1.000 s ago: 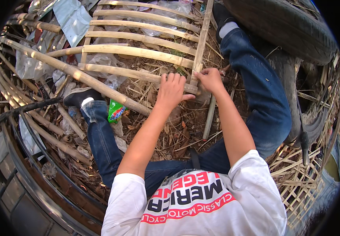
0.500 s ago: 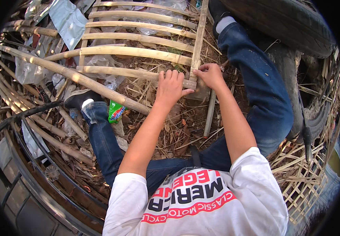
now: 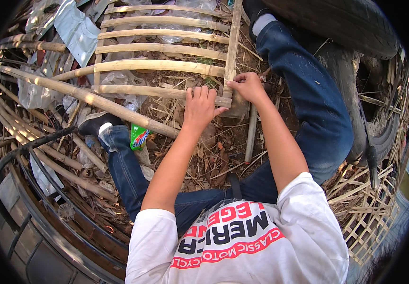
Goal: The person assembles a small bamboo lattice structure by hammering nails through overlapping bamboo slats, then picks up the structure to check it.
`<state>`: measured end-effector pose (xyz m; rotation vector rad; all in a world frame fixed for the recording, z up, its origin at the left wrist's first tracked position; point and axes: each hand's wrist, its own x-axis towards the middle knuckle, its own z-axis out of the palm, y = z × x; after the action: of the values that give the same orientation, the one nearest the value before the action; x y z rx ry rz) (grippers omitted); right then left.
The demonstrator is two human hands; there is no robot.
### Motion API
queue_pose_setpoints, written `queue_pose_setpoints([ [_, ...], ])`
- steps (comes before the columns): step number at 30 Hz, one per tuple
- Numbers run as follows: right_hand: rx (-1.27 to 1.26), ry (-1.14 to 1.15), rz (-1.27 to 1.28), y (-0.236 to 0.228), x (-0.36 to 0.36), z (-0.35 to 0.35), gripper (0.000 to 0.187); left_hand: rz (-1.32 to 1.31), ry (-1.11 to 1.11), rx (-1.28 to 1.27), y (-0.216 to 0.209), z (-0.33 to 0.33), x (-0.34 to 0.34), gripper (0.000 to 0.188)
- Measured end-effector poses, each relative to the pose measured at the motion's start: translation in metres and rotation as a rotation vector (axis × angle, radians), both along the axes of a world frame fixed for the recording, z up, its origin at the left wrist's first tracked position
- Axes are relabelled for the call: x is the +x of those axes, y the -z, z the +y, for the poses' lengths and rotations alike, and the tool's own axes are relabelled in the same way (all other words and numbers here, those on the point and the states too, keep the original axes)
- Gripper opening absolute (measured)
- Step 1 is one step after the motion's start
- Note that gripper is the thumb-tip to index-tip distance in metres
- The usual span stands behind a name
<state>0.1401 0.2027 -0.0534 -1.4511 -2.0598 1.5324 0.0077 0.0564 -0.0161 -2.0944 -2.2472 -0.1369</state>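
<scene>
A ladder-like bamboo frame of several pale slats (image 3: 162, 67) lies on the ground in front of me. My left hand (image 3: 200, 108) has its fingers wrapped over the right end of the nearest slat (image 3: 140, 91), with the thumb pointing right. At that corner the slat meets a flat side strip (image 3: 233, 45). My right hand (image 3: 247, 88) pinches the near end of this strip between thumb and fingers. Part of a block (image 3: 236, 111) shows beneath the joint. A grey rod (image 3: 251, 135) lies just below my right hand; its far end is hidden.
A long bamboo pole (image 3: 88, 98) slants across at left, near a green packet (image 3: 139, 137). More poles and plastic scraps lie beyond. A black metal rail (image 3: 36, 135) stands at left. Tires (image 3: 342, 23) are at upper right, with woven bamboo lattice (image 3: 368, 227) at lower right.
The view has shifted slightly, so the frame and both hands appear a little further left. My hands keep the same hold on the corner.
</scene>
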Motion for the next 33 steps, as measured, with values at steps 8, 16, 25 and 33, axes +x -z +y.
queue_pose_setpoints([
  [8, -0.021, -0.003, -0.056, -0.005, -0.003, -0.001, 0.034, -0.034, -0.002, -0.01, 0.004, 0.0, -0.001, 0.058],
  [16, 0.106, 0.267, 0.222, -0.04, 0.0, -0.016, 0.02, -0.034, -0.006, -0.005, 0.009, -0.001, 0.0, 0.059],
  [25, -0.226, 0.214, 0.428, -0.062, 0.019, -0.059, 0.015, -0.086, -0.031, 0.058, 0.009, -0.005, -0.003, 0.058],
  [33, -0.002, 0.134, 0.305, -0.043, 0.023, -0.069, 0.013, -0.095, -0.03, 0.011, 0.003, -0.008, -0.003, 0.066],
])
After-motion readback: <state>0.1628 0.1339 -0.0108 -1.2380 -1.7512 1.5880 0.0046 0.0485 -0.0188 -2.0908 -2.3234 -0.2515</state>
